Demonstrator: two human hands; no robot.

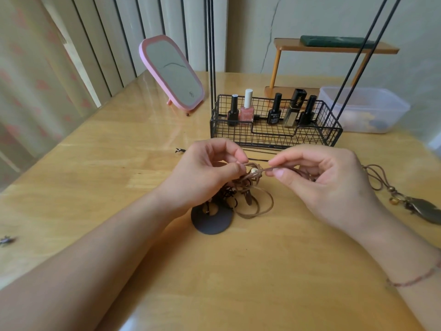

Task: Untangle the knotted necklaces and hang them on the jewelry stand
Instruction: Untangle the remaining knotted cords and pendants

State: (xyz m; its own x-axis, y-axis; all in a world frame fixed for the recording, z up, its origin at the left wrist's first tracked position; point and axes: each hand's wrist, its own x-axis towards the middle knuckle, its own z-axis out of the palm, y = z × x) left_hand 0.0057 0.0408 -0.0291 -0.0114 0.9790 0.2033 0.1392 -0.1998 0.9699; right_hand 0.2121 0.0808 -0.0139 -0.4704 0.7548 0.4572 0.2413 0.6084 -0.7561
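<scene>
A tangle of brown cord necklaces (248, 187) with beads lies in the middle of the wooden table (119, 163), and a dark round pendant (212, 220) rests flat under it. My left hand (210, 173) pinches the knot from the left. My right hand (322, 177) pinches a brown cord pulled out to the right. The black wire jewelry stand (274, 130), with tall thin rods rising from its basket base, stands just behind my hands. Another cord necklace with a feather pendant (422, 209) lies on the table at the right.
Several nail polish bottles (248, 108) stand in the stand's basket. A pink mirror (171, 72) leans at the back left, a clear plastic box (365, 108) and an orange wooden shelf (334, 47) at the back right. Small hair clips (180, 150) lie at the left.
</scene>
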